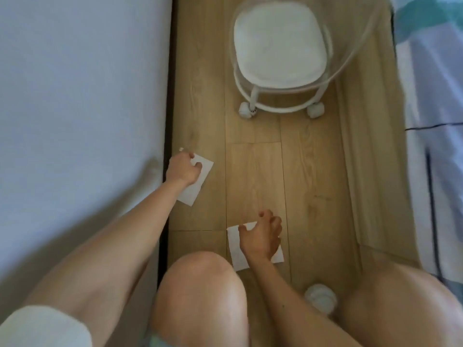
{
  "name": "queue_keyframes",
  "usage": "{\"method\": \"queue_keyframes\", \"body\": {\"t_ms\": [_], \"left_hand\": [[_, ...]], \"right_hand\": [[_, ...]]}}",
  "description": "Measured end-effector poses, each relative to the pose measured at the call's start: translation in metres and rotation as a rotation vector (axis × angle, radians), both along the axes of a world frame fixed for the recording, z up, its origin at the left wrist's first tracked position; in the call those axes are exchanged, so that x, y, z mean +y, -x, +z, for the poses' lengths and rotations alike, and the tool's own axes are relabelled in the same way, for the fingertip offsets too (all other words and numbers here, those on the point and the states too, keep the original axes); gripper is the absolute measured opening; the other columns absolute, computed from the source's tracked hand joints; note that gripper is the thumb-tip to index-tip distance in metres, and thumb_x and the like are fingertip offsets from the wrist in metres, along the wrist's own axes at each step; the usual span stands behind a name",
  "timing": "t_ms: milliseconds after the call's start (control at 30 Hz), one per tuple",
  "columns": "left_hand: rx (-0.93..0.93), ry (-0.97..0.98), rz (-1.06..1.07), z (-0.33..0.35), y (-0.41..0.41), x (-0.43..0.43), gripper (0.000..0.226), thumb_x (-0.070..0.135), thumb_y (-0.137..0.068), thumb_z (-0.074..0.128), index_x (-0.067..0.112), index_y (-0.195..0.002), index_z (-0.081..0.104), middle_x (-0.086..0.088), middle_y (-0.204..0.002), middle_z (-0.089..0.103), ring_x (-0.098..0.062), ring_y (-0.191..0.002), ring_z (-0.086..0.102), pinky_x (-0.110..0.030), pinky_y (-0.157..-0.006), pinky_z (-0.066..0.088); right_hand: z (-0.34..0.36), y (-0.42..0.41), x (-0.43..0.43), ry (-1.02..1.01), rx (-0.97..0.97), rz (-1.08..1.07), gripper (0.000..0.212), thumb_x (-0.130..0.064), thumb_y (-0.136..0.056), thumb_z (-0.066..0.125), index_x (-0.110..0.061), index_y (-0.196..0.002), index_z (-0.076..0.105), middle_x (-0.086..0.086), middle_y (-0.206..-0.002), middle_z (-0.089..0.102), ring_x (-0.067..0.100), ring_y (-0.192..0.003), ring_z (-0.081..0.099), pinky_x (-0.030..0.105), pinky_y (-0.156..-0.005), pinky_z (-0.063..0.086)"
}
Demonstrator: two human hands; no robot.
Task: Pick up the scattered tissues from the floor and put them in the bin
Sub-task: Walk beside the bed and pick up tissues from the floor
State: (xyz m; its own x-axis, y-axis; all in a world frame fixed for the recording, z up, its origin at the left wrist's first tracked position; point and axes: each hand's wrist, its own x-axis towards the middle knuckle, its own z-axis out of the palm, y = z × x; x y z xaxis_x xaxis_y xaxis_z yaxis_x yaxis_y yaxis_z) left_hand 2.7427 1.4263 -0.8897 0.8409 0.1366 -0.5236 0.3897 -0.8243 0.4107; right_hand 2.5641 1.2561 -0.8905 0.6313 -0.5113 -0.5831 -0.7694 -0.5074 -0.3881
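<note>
1. At the far left a pale sheeted bed (75,96) fills the view, and its dark edge runs down beside the wooden floor (253,171).
2. My left arm reaches forward along that edge, with a white sleeve at the bottom corner.
3. My left hand (182,171) is down on the first tissue (198,181), a flat white sheet lying on the floor just beside the bed's edge. My fingers are curled narrow onto its upper part, thumb and fingertips pressed to the paper. Whether the sheet has lifted off the boards I cannot tell.
4. A tiny white scrap shows just beyond my left knuckles, too small to say what it is.
5. My left knee (200,296) rises at the bottom middle.
6. Straight ahead, well apart from both hands, stands a white stool (279,46) with a cushioned seat, a ring base and small castors.
7. My right hand (261,240) is over the second tissue (236,256), another flat white sheet on the floor between my knees. My fingers are spread fairly wide and bent, tips near the sheet's upper edge, thumb on its left part; the sheet lies flat, not gripped.
8. A small whitish rounded object (320,298) sits on the floor near my right leg, blurred.
9. At the far right hangs a blue and white patterned bedcover (436,121).
</note>
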Motion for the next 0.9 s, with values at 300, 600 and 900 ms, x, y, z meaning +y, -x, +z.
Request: {"method": "queue_keyframes", "body": {"t_ms": [300, 600, 900], "left_hand": [[-0.073, -0.306, -0.077, -0.128, 0.011, 0.005, 0.06, 0.036, -0.088, 0.065, 0.002, -0.133, 0.046, -0.024, -0.135, 0.044, -0.042, -0.123, 0.042, -0.05, -0.097, 0.043], [-0.161, -0.069, -0.093, -0.139, 0.016, -0.003, 0.013, 0.016, -0.094, 0.058, 0.005, -0.095, 0.066, -0.015, -0.096, 0.07, -0.029, -0.089, 0.065, -0.032, -0.071, 0.044], [-0.093, 0.228, -0.019, -0.039, 0.001, -0.082, 0.013, 0.024, -0.089, 0.066, 0.011, -0.092, 0.067, 0.002, -0.079, 0.062, -0.013, -0.069, 0.056, -0.018, -0.057, 0.039]], "right_hand": [[-0.116, 0.041, 0.021, 0.116, 0.093, 0.08, 0.071, -0.034, -0.082, 0.075, -0.024, -0.143, 0.04, 0.004, -0.148, 0.039, 0.025, -0.134, 0.039, 0.038, -0.108, 0.037], [-0.138, 0.049, 0.004, 0.157, -0.005, 0.14, 0.033, -0.027, -0.083, 0.073, -0.015, -0.113, 0.067, 0.007, -0.119, 0.065, 0.028, -0.113, 0.058, 0.041, -0.096, 0.045], [-0.03, -0.06, -0.018, -0.164, -0.31, -0.367, 0.006, -0.019, -0.095, 0.061, -0.017, -0.1, 0.061, -0.002, -0.103, 0.065, 0.015, -0.092, 0.063, 0.03, -0.074, 0.053]]}}
